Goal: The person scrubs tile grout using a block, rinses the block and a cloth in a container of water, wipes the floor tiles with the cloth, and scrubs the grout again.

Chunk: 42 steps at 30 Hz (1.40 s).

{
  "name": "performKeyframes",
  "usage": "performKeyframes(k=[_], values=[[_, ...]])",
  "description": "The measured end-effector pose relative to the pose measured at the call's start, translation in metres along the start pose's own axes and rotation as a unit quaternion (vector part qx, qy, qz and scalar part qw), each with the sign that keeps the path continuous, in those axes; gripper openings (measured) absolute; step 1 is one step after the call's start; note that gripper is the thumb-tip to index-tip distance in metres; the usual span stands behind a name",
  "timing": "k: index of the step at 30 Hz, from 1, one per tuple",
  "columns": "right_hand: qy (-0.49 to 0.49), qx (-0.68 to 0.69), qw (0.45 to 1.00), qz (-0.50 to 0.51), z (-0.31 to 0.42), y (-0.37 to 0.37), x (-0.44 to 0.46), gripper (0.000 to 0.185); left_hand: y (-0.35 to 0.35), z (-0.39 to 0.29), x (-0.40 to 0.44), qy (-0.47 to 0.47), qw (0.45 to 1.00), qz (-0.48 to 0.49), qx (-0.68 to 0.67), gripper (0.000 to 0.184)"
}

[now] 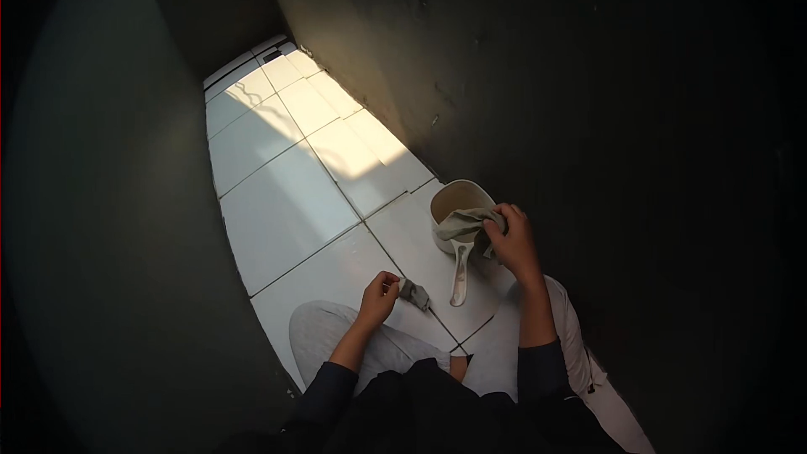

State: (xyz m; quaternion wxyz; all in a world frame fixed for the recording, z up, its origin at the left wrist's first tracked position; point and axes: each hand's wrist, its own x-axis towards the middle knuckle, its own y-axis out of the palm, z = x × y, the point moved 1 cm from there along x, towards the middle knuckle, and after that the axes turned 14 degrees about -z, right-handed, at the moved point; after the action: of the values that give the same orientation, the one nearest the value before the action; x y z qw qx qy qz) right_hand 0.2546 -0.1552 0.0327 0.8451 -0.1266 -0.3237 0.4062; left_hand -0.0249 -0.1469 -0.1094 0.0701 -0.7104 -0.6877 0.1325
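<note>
A pale dipper [438,217] with a handle [459,276] stands on the tiles in front of me, the handle pointing back towards my body. Its inside looks tan; whether it holds liquid I cannot tell. Draped over its near rim is a grey-green cloth [466,222], pinched in the fingers of my right hand [514,245]. Further left, my left hand [381,296] is closed at the edge of a small dark grey piece of cloth [414,293], which hangs or lies just above the floor by a tile joint.
I sit cross-legged in light trousers [324,328] on a narrow white tiled floor [328,256]. Dark walls [521,109] run close along both sides. Sunlight falls on the far tiles, and a dark block [220,21] stands at the end.
</note>
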Motion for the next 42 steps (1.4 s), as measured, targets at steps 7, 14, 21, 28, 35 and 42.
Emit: performKeyframes(k=[7, 14, 21, 28, 35, 42], values=[[-0.003, 0.058, 0.995, -0.085, -0.052, 0.069, 0.031, 0.025, 0.025, -0.045, 0.014, 0.066, 0.995, 0.054, 0.059, 0.016], [-0.011, 0.015, 0.999, 0.045, -0.092, 0.112, 0.015, 0.045, 0.083, -0.108, 0.051, 0.335, 0.929, 0.032, 0.152, 0.026], [-0.032, -0.169, 0.973, 0.151, -0.083, 0.105, 0.006, 0.043, 0.098, -0.096, 0.053, 0.381, 0.851, 0.068, 0.355, 0.026], [0.03, -0.202, 0.949, 0.24, -0.081, 0.106, -0.004, 0.036, 0.088, -0.088, 0.037, 0.393, 0.847, 0.082, 0.349, 0.022], [0.006, -0.169, 0.948, 0.269, -0.048, 0.092, -0.013, 0.043, 0.081, -0.086, 0.011, 0.371, 0.861, 0.079, 0.338, 0.02], [-0.046, -0.109, 0.972, 0.204, -0.067, 0.102, -0.03, 0.051, 0.075, -0.085, -0.007, 0.38, 0.862, 0.084, 0.326, 0.02]])
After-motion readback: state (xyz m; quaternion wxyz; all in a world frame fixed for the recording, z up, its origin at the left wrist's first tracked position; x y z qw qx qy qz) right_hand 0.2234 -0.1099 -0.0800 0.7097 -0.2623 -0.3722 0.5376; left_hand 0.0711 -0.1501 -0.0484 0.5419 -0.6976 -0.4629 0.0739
